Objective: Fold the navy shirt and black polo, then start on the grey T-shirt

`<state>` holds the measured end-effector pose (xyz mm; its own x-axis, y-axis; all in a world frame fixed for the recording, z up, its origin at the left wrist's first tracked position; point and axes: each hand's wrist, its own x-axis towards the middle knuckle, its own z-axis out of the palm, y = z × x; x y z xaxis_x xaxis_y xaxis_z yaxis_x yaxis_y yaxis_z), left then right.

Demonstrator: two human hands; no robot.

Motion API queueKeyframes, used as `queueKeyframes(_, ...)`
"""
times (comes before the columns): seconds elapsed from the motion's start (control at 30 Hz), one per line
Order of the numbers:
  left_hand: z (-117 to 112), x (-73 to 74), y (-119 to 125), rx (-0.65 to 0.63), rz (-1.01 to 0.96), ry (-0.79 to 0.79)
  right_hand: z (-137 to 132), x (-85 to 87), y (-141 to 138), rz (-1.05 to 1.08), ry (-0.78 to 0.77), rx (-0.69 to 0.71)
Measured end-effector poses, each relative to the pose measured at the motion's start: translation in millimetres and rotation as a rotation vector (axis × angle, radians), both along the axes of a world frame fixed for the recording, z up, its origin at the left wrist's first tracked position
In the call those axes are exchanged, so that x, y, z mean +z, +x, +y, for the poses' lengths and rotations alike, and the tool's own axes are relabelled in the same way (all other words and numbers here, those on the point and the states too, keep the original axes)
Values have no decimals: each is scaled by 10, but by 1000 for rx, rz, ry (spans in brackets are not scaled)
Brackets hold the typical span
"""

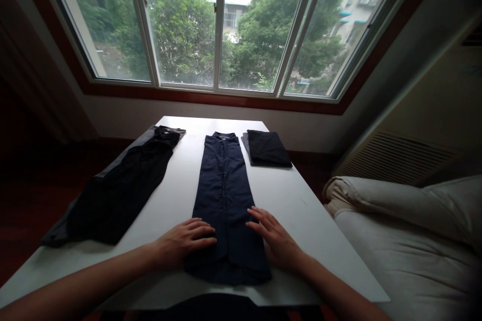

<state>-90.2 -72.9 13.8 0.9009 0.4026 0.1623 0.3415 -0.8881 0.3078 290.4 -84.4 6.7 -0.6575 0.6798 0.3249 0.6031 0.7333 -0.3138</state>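
Observation:
A navy shirt [225, 185] lies in a long narrow strip down the middle of the white table [301, 225], its collar at the far end and its curved hem near me. My left hand [184, 242] rests at the shirt's lower left edge, fingers stretched over the cloth. On the opposite side, my right hand [273, 235] is at the lower right edge with its fingers extended and apart, the fingertips over the fabric. Neither hand grips the cloth. Part of the right thumb is hidden.
Dark garments [124, 185] lie spread along the table's left side, a black one over grey. A folded black and grey stack [268, 148] sits at the far right. Beyond the table is a window [218, 35]; a pale sofa [406, 230] stands to the right.

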Motion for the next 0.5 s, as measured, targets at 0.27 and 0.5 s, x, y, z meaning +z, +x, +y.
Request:
queueKeyframes(0.27, 73, 367, 33, -33, 22, -148, -67, 73, -15, -12, -171, 178)
queueKeyframes(0.5, -52, 1075, 115, -85, -28, -623, -233, 702, -62, 212, -540, 285)
